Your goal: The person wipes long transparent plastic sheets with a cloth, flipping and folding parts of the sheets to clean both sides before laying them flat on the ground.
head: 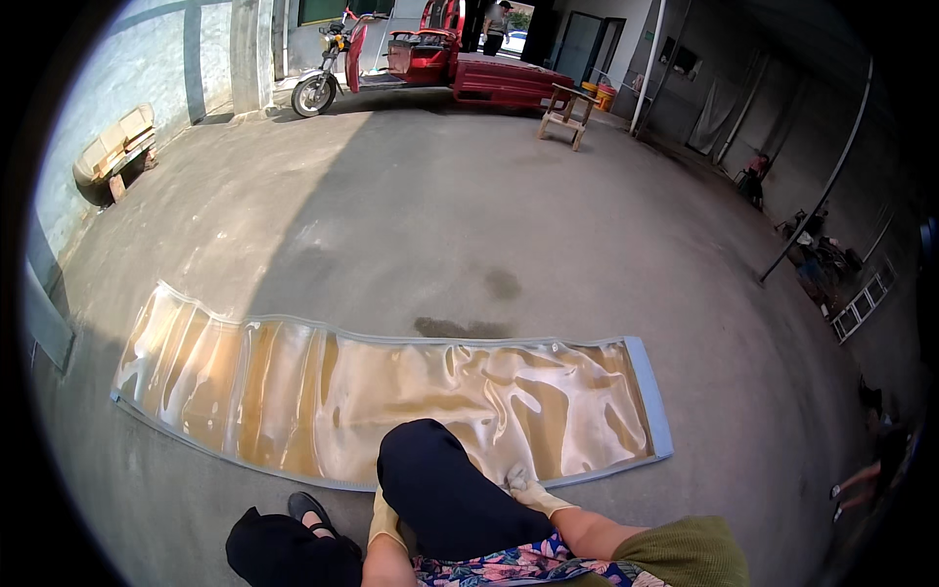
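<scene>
A long strip of clear, yellowish plastic sheeting (411, 396) with grey fabric edging lies rippled on the concrete floor, a wider grey-blue band (649, 396) at its right end. My right hand (532, 495), in a pale rubber glove, is at the strip's near edge by my knee and has a small greyish rag-like thing (518, 477) at its fingers. My left hand (385, 517), gloved alike, is beside my dark-trousered knee; its fingers are hidden behind the leg. Part of the strip's near edge is hidden by that knee.
Beyond the strip stand a red cargo tricycle (411, 59) and a wooden stool (568, 117). A tyre with cardboard (117, 150) is by the left wall. A slanting pole (821, 191) and a ladder (866, 299) are at right. Several other people are farther off.
</scene>
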A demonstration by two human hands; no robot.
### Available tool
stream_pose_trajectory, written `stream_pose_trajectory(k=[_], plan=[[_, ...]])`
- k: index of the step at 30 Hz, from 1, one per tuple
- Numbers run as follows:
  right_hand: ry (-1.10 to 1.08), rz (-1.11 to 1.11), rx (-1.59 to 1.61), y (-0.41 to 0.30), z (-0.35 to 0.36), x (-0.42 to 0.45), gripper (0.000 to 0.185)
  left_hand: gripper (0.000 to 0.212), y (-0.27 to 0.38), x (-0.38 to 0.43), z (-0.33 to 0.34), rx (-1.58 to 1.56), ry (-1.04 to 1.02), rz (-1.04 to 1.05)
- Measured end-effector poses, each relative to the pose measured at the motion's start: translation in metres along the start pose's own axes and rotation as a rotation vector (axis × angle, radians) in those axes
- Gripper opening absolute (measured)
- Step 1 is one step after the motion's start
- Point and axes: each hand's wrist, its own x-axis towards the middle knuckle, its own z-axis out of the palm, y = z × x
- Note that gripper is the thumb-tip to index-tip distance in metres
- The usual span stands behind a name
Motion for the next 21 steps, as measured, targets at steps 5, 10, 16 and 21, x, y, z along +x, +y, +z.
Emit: stream_pose_trajectory(k=[5,10,16,21], plan=[[-0.028,0.030,-0.124,-0.002,-0.020,-0.021,0.068,0.032,-0.030,0.004,0.013,-0.095,0.072,-0.120],[-0.041,0.040,-0.144,-0.005,-0.043,-0.037,0.065,0.039,-0.043,0.012,0.021,-0.117,0.135,-0.295],[-0.060,0.019,-0.178,-0.019,-0.055,-0.032,0.062,0.032,-0.010,0.001,0.009,-0.116,0.156,-0.430],[-0.078,-0.065,-0.204,-0.064,-0.048,-0.014,0.060,0.026,0.000,0.004,0.000,-0.207,0.168,-0.505]])
